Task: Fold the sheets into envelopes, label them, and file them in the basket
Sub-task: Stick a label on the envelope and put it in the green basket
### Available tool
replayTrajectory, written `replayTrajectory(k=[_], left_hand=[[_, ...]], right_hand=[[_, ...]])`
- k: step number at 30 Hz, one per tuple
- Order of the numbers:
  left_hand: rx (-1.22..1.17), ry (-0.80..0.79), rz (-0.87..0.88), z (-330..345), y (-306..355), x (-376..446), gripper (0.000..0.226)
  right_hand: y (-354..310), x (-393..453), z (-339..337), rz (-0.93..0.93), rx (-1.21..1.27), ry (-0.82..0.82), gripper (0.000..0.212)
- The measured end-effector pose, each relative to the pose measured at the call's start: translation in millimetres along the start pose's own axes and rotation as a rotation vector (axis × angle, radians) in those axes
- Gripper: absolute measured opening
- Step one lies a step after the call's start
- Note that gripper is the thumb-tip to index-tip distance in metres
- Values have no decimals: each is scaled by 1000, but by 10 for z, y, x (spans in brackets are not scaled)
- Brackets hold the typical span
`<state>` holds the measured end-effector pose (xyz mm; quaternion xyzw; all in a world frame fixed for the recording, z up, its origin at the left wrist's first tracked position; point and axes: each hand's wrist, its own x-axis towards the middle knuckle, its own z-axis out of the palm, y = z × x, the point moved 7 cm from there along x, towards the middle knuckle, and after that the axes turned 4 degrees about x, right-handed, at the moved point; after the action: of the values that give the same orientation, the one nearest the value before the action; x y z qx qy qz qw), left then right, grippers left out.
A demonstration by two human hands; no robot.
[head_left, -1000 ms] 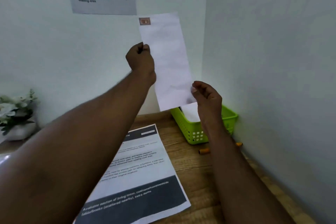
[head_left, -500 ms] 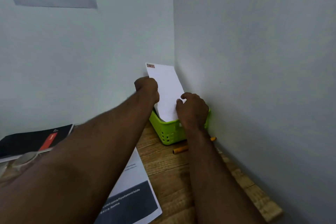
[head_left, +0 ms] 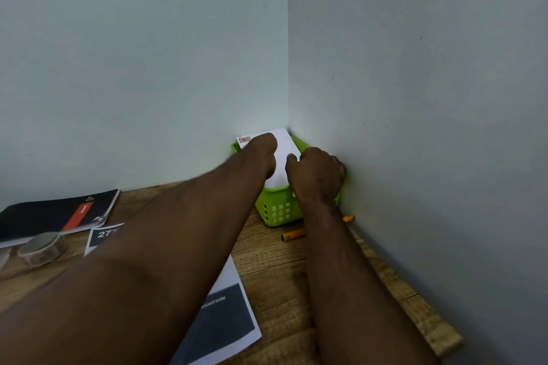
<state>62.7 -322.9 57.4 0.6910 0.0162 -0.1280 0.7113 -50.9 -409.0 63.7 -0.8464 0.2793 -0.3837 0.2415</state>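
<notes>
I see my left hand curled on the left edge of the flat white paper envelope, though its fingers are hidden, so I cannot tell their grip. My right hand's fingers curl over its right edge. The envelope stands slanted in the green perforated plastic basket, stamp beyond my left knuckles. Below my right wrist an orange pen lies on the grained wooden surface.
</notes>
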Motion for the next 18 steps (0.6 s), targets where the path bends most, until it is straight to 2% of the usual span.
replayTrajectory(k=[3,10,13,17,18], left_hand=[[90,-12,-1,-11,-123,-82,31],[-72,26,-102,-17,-170,-125,23],[-48,6,-72,-3,-172,-97,27],[-80,-3,35,-11,-7,-154,11],[-74,-20,84,-27,67,-158,28]], right_hand=[[-10,-1,4,9,4,4,32],[-12,-5,-1,17,14,26,31],[-22,-1,6,2,8,47,32],[-36,-21,-58,-29,-21,91,38],[-52,-30,-92,-46,-31,117,39]])
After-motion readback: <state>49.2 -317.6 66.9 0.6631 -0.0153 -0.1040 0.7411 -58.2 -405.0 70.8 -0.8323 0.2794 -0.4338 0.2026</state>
